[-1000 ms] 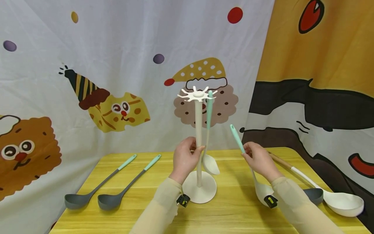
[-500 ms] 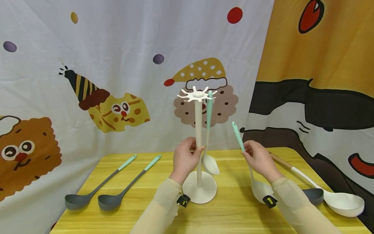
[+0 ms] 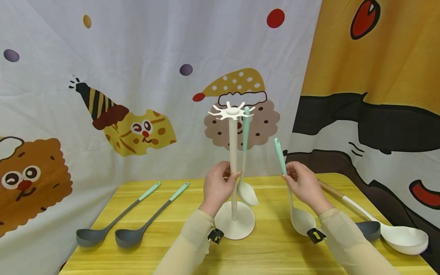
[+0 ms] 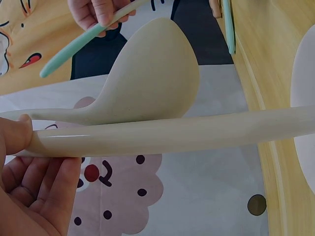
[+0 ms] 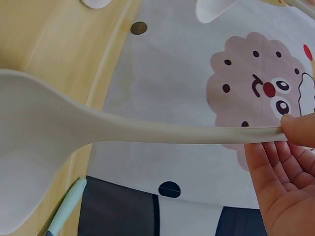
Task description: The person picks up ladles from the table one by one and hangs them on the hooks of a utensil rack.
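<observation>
A cream utensil stand point(image 3: 233, 141) with a round base and a crown of hooks stands upright on the table. My left hand point(image 3: 220, 185) grips its pole at mid-height, thumb across the front. From a right-hand hook hangs a white ladle point(image 3: 247, 193) with a mint handle, its bowl beside the pole. To the right of the stand, my right hand point(image 3: 302, 185) pinches a second white ladle point(image 3: 300, 220) just below its mint handle. This ladle is nearly upright, bowl down; in the right wrist view its bowl point(image 5: 29, 142) hangs from the pinched shaft.
Two grey ladles with mint handles, one farther left point(image 3: 91, 236) and one nearer the stand point(image 3: 130, 236), lie on the wooden table point(image 3: 172, 252). At right lie a white ladle with a wooden handle point(image 3: 405, 240) and a grey ladle point(image 3: 369, 230), partly behind the right sleeve.
The right hand has raised its white ladle slightly and swung it more upright, the bowl moving left. The left hand, the stand and the hanging ladle have stayed put.
</observation>
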`<state>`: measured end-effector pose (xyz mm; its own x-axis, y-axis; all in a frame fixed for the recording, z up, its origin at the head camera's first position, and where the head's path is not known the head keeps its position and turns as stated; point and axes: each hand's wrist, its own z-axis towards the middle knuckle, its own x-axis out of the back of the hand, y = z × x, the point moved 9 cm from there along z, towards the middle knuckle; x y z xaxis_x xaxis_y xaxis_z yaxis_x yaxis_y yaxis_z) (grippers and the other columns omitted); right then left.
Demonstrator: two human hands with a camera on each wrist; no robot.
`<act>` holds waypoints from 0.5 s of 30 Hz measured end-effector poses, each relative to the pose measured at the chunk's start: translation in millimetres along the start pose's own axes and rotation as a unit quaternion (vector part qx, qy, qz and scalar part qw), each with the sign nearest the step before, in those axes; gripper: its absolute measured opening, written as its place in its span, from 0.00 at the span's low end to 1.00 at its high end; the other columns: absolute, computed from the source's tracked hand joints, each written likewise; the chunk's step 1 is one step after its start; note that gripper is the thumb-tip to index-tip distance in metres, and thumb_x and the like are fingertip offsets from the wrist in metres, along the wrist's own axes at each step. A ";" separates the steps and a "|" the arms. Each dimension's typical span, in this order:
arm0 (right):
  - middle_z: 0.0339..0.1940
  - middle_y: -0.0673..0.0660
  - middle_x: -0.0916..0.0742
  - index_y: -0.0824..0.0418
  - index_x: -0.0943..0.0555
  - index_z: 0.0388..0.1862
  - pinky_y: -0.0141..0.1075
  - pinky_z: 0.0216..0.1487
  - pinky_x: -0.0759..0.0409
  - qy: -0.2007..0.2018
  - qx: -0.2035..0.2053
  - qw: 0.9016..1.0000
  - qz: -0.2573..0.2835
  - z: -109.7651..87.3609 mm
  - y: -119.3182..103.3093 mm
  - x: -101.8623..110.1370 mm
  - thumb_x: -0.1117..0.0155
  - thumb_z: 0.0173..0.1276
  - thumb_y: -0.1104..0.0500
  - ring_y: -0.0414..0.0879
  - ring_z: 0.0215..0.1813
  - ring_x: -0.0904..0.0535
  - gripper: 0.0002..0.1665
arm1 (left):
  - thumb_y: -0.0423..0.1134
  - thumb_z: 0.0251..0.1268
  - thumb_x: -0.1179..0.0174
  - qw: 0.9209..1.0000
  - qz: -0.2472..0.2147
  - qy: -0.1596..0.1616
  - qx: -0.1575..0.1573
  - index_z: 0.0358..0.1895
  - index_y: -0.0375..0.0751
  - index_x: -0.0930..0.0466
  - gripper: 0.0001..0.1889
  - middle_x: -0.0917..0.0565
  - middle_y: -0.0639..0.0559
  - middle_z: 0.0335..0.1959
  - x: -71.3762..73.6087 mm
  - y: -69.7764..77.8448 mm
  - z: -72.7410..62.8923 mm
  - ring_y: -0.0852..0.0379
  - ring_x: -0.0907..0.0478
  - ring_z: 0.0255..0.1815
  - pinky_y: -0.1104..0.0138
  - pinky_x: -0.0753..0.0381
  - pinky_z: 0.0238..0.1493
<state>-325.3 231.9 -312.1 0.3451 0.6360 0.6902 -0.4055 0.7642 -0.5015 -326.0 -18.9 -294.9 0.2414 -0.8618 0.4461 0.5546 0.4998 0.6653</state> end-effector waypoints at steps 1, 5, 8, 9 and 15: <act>0.37 0.60 0.21 0.69 0.25 0.46 0.48 0.41 0.17 0.006 0.005 1.000 0.000 -0.2 -2.0 1.4 0.34 0.67 0.70 0.52 0.39 0.22 0.11 | 0.39 0.64 0.31 1.000 0.000 0.000 0.000 0.38 0.41 0.19 0.07 0.18 0.52 0.32 0.0 0.0 -0.1 0.57 0.19 0.33 0.70 0.16 0.34; 0.36 0.58 0.20 0.68 0.24 0.46 0.42 0.37 0.17 0.029 0.021 0.999 -0.003 -0.5 -9.8 7.7 0.33 0.65 0.71 0.50 0.38 0.22 0.12 | 0.38 0.64 0.31 1.000 -0.002 0.000 0.000 0.39 0.41 0.19 0.07 0.18 0.52 0.32 -0.2 -0.4 -0.7 0.57 0.19 0.33 0.70 0.16 0.34; 0.37 0.58 0.20 0.68 0.24 0.46 0.37 0.37 0.18 0.041 0.027 0.999 0.001 0.3 -15.1 12.1 0.33 0.65 0.71 0.49 0.37 0.22 0.12 | 0.38 0.64 0.31 1.000 -0.002 0.000 0.002 0.39 0.41 0.19 0.07 0.18 0.52 0.32 -0.5 -0.7 -0.8 0.57 0.19 0.33 0.69 0.16 0.34; 0.37 0.58 0.20 0.68 0.24 0.46 0.35 0.37 0.18 0.044 0.029 0.999 0.003 0.5 -16.9 13.3 0.33 0.65 0.71 0.49 0.38 0.22 0.12 | 0.38 0.64 0.31 1.000 -0.002 0.000 0.002 0.39 0.41 0.19 0.07 0.18 0.52 0.32 -0.4 -0.6 -0.7 0.57 0.19 0.33 0.69 0.16 0.34; 0.37 0.57 0.19 0.67 0.23 0.47 0.28 0.38 0.21 0.060 0.045 0.997 0.013 2.5 -29.5 21.0 0.32 0.65 0.71 0.48 0.38 0.22 0.13 | 0.38 0.64 0.32 1.000 -0.005 0.000 0.001 0.39 0.41 0.18 0.07 0.18 0.52 0.32 -0.1 0.3 -0.6 0.57 0.19 0.33 0.69 0.16 0.35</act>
<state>-308.2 222.5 -281.5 0.4311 0.6674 0.6072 -0.4886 0.7384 -0.4648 -325.4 -18.8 -295.1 0.2358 -0.8666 0.4397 0.5556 0.4914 0.6707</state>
